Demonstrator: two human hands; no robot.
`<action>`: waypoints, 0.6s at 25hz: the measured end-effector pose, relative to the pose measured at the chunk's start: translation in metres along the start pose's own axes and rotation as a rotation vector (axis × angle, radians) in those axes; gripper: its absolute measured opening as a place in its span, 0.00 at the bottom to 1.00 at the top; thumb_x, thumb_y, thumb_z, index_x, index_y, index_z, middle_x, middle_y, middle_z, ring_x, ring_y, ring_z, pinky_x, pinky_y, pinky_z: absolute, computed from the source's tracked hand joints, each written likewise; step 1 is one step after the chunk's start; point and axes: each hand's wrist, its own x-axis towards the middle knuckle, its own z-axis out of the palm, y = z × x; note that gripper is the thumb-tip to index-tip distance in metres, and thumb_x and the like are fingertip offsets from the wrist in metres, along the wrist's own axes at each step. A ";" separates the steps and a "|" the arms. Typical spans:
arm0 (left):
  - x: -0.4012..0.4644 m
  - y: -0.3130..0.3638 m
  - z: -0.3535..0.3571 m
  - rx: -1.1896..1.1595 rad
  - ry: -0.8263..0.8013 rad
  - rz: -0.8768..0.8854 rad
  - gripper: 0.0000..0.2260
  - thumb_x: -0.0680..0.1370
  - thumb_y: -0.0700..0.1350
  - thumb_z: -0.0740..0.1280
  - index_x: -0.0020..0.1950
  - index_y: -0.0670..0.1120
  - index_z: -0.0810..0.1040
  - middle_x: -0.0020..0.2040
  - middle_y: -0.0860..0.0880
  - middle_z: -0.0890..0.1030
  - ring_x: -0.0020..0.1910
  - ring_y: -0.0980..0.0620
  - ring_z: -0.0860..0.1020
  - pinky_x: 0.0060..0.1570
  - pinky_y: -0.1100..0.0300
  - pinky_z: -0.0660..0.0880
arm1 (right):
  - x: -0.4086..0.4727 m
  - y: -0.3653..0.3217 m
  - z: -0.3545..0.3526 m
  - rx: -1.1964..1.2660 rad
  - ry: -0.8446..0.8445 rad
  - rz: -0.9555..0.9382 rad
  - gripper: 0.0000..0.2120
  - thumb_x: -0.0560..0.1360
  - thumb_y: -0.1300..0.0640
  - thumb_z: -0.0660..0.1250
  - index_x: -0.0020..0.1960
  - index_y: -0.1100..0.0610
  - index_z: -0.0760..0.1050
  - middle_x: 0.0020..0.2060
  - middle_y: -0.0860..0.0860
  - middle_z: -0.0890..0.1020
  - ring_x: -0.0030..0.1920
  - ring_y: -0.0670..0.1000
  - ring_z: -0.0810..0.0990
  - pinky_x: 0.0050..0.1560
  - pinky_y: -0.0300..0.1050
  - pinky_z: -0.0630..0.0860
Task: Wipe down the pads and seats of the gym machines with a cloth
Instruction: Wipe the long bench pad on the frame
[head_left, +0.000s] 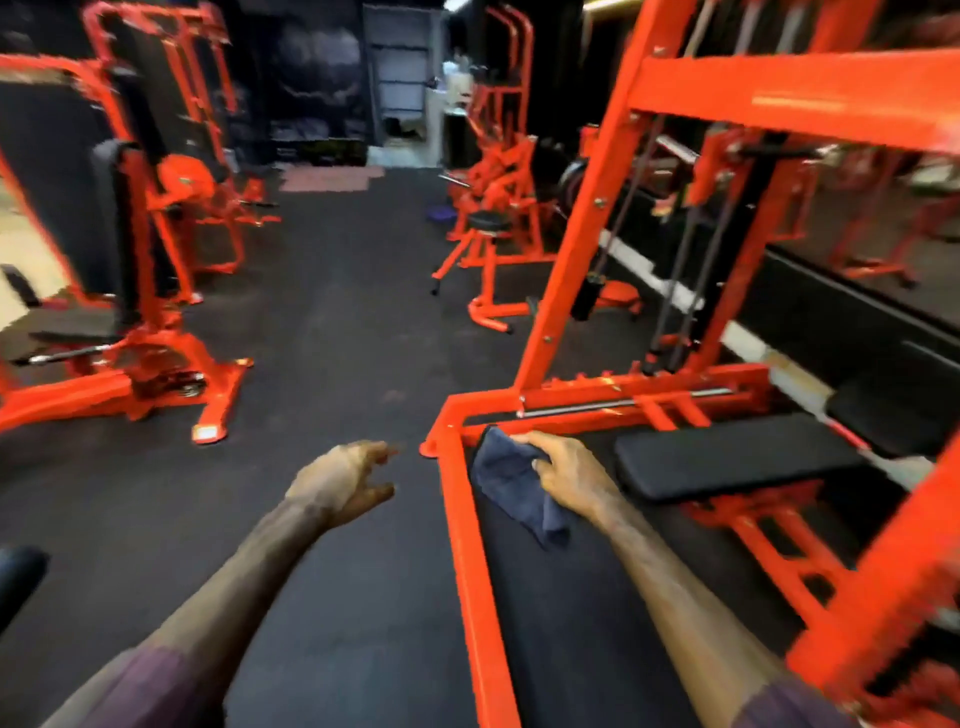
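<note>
Grip: right hand (563, 475) clutches a dark blue cloth (514, 480), fingers curled over its upper end, thumb against the fabric.
Cloth: bunched at the hand, its loose tail hanging toward the camera and slightly right; long axis runs from the orange frame's far corner down toward the viewer.
Cloth position: held above the dark floor inside the orange machine frame (467, 545), just beside the frame's near-left rail and its far crossbar.
Left hand: left hand (345, 480) hangs in the air over the floor mat (332, 322), holding nothing, fingers loosely bent.
Pad: black bench pad (727, 454) lies just right of the cloth hand, apart from it, its long axis running left to right.
Edges: orange upright rises from the frame's far-left corner; cables and a chrome bar stand behind the pad.
Open room: a wide aisle of dark mat stretches ahead between the orange machines (156, 249) on the left and a round-seated machine (488, 228) farther off.
</note>
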 end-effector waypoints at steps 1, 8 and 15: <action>0.018 0.005 -0.002 -0.002 -0.041 0.074 0.27 0.76 0.59 0.73 0.74 0.64 0.74 0.67 0.61 0.80 0.61 0.56 0.81 0.60 0.51 0.80 | 0.005 0.014 -0.004 0.009 0.030 0.070 0.27 0.70 0.52 0.57 0.66 0.46 0.81 0.61 0.47 0.86 0.62 0.51 0.83 0.65 0.55 0.77; 0.165 0.063 0.039 0.003 -0.229 0.372 0.29 0.78 0.55 0.74 0.78 0.58 0.72 0.74 0.56 0.75 0.70 0.54 0.76 0.67 0.57 0.72 | 0.019 0.075 -0.038 0.066 0.192 0.452 0.25 0.71 0.58 0.60 0.63 0.42 0.82 0.56 0.47 0.87 0.59 0.46 0.85 0.57 0.46 0.80; 0.332 0.106 0.103 -0.065 -0.411 0.507 0.34 0.73 0.62 0.71 0.77 0.52 0.74 0.73 0.49 0.78 0.68 0.48 0.78 0.69 0.57 0.72 | 0.075 0.163 -0.055 0.051 0.176 0.606 0.22 0.80 0.63 0.63 0.70 0.46 0.80 0.62 0.49 0.84 0.64 0.53 0.81 0.65 0.46 0.75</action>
